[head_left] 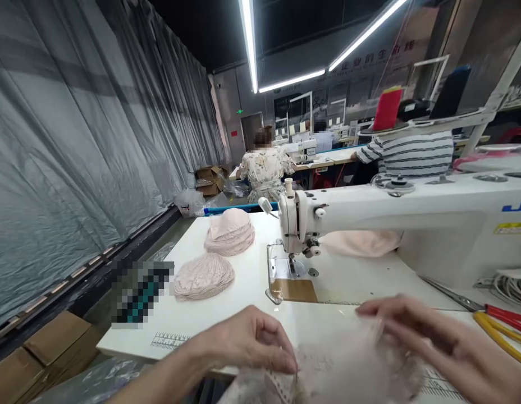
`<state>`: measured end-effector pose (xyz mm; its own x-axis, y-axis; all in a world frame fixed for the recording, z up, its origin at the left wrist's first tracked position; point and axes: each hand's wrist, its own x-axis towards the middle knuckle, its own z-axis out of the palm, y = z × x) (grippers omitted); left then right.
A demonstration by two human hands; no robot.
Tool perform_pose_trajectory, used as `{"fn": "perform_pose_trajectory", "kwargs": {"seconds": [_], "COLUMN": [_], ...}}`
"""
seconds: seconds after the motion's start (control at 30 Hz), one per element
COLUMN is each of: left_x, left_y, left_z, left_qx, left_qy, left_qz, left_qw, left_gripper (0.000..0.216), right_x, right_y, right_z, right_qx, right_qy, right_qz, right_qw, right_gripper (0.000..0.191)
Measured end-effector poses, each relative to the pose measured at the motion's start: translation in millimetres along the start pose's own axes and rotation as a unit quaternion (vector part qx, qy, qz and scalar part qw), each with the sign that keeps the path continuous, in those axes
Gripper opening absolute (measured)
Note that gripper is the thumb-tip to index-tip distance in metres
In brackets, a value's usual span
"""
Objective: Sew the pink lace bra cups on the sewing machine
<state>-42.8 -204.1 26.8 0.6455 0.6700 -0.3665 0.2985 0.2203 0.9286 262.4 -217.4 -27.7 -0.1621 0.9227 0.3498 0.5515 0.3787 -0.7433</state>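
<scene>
My left hand (260, 342) pinches the edge of a pale pink lace fabric piece (340, 367) at the table's front edge. My right hand (429, 342) is on the fabric's other side, its fingers closed on the upper edge and slightly blurred. Beyond the hands stands a white sewing machine (348, 205), its needle and presser foot over the metal plate (281, 269). Two stacks of pale pink cup-shaped pieces lie left of it: a smooth farther stack (230, 233) and a lacy nearer stack (204, 276). Another pink piece (361, 242) lies behind the machine's arm.
Red-and-yellow-handled scissors (496, 317) lie at the right, beside the machine's base. A printed ruler scale (170, 340) runs along the table's front left. Cardboard boxes (45, 359) stand on the floor at left. Co-workers (266, 168) sit ahead. Thread cones (387, 109) stand at upper right.
</scene>
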Motion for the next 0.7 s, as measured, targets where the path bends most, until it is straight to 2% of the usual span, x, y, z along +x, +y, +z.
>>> {"fn": "perform_pose_trajectory", "kwargs": {"seconds": [0.03,0.1,0.13,0.17,0.2,0.23,0.27,0.3,0.33,0.4,0.5,0.57,0.63,0.67,0.7], "left_x": [5.5,16.0,20.9,25.4,29.3,32.7,35.4,37.3,38.6,38.8,32.2,23.0,12.4,7.8,4.3], "left_y": [13.5,34.9,42.5,48.3,52.8,56.4,59.6,62.6,65.7,73.0,86.6,94.0,93.5,88.5,79.8], "left_z": [-7.7,-20.2,-24.7,-27.7,-29.6,-30.8,-31.8,-33.3,-36.0,-45.6,-65.3,-71.9,-66.7,-59.7,-50.7], "left_qx": [0.022,0.065,0.078,0.082,0.081,0.078,0.074,0.077,0.087,0.124,0.174,0.187,0.210,0.234,0.295], "left_qy": [-0.010,-0.028,-0.043,-0.063,-0.086,-0.110,-0.130,-0.146,-0.154,-0.150,-0.098,-0.052,-0.006,0.013,0.033], "left_qz": [0.005,0.010,0.013,0.017,0.020,0.024,0.029,0.032,0.037,0.047,0.072,0.101,0.140,0.162,0.193], "left_qw": [1.000,0.997,0.996,0.994,0.993,0.991,0.988,0.986,0.983,0.980,0.977,0.976,0.968,0.959,0.935], "left_gripper": [0.042,0.040,0.040,0.040,0.042,0.044,0.045,0.047,0.049,0.051,0.051,0.042,0.026,0.018,0.015], "right_x": [12.3,30.3,35.2,37.5,37.9,37.6,37.5,38.6,41.6,53.1,76.1,87.1,89.7,87.5,83.0], "right_y": [8.1,16.1,14.5,8.8,-0.2,-11.3,-23.0,-34.0,-43.1,-53.9,-58.3,-62.7,-70.0,-73.4,-75.6], "right_z": [-16.2,-37.4,-40.3,-37.8,-30.3,-19.1,-5.5,8.8,22.0,40.1,39.3,25.6,12.2,8.5,7.5], "right_qx": [-0.058,-0.225,-0.268,-0.263,-0.214,-0.148,-0.083,-0.013,0.052,0.129,0.128,0.060,-0.051,-0.107,-0.152], "right_qy": [0.009,0.128,0.183,0.194,0.165,0.097,-0.004,-0.123,-0.210,-0.270,-0.245,-0.172,-0.082,-0.057,-0.051], "right_qz": [0.009,0.023,0.005,-0.024,-0.055,-0.068,-0.062,-0.044,-0.022,-0.007,-0.024,-0.067,-0.165,-0.222,-0.270], "right_qw": [0.998,0.966,0.946,0.945,0.961,0.982,0.995,0.991,0.976,0.954,0.961,0.981,0.982,0.967,0.949], "right_gripper": [0.036,0.042,0.042,0.040,0.039,0.042,0.053,0.067,0.071,0.048,0.047,0.040,0.031,0.028,0.026]}}
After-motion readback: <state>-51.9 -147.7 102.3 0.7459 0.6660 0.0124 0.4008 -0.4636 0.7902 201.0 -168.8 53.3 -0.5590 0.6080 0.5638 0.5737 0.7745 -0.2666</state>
